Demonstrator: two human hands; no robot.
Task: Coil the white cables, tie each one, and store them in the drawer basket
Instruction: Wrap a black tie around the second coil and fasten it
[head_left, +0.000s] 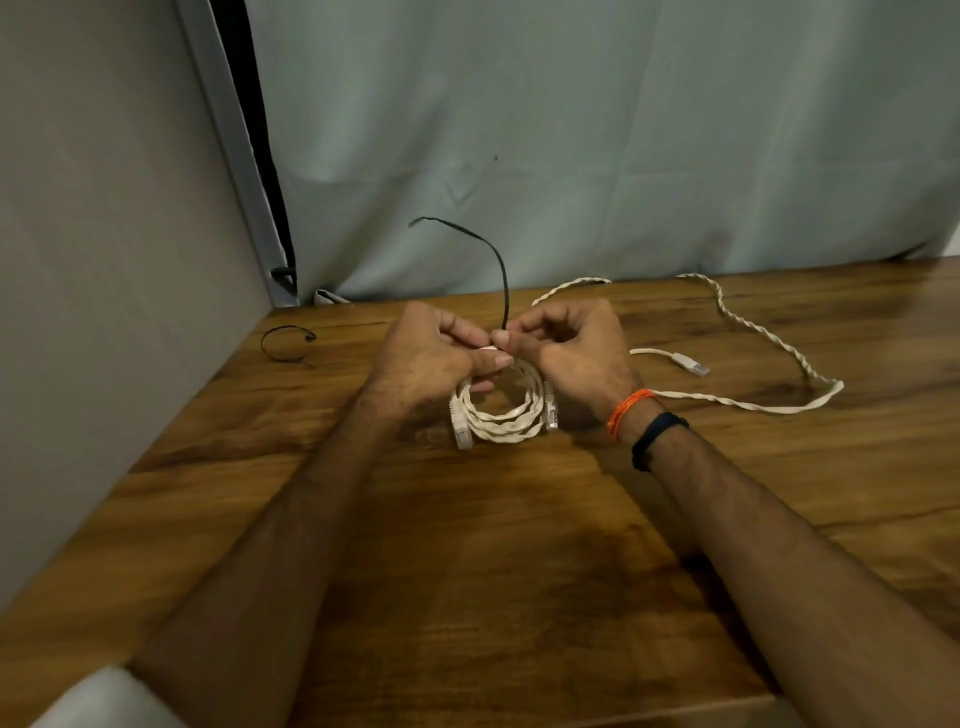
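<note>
Both hands' fingers (501, 340) pinching black tie (498, 260), coiled cable (501, 415) beneath

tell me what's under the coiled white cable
The wooden table shows beneath the coiled cable and through its open middle. Both hands cover its top, hiding whatever lies there.

Coiled cable (498, 410): white
Loose cable (753, 332): white — twisted pattern
Tie (496, 260): black
Desk (467, 545): brown woodgrain
Curtain (623, 130): pale grey-green
Wrist thread (626, 410): orange — band (655, 439) dark
</note>
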